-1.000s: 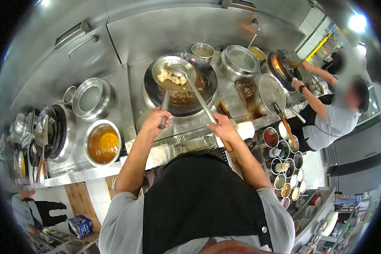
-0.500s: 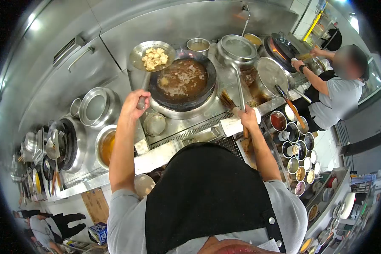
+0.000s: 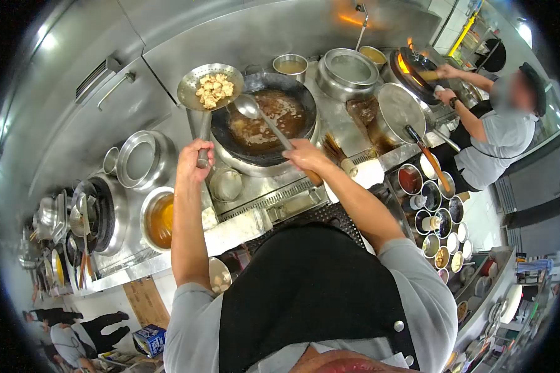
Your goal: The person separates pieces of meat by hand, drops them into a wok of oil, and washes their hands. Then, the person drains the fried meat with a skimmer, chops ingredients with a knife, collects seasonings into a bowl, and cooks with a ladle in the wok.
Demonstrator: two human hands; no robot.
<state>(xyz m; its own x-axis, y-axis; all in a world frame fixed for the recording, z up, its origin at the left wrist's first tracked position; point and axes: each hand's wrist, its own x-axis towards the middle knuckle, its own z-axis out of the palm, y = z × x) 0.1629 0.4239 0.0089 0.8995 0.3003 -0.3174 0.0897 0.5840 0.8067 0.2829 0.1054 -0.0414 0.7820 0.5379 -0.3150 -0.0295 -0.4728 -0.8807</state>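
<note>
My left hand is closed round the handle of a perforated strainer. Pale fried pieces lie in the strainer, which is held up beside the wok's left rim. In my right hand is the handle of a metal ladle, its bowl over the left part of the wok. Brown bubbling liquid fills the middle of the black wok. Below the strainer, a small round metal bowl sits on the steel counter.
A co-worker handles another wok over flames at the right. A pot of orange liquid stands at the left. A lidded pot, a large round strainer, a brush and seasoning containers are on the right.
The strainer with the pieces has moved from over the wok to its left side. The ladle swung right to the lidded pot, then came back over the wok. Flames at the co-worker's wok have grown.
</note>
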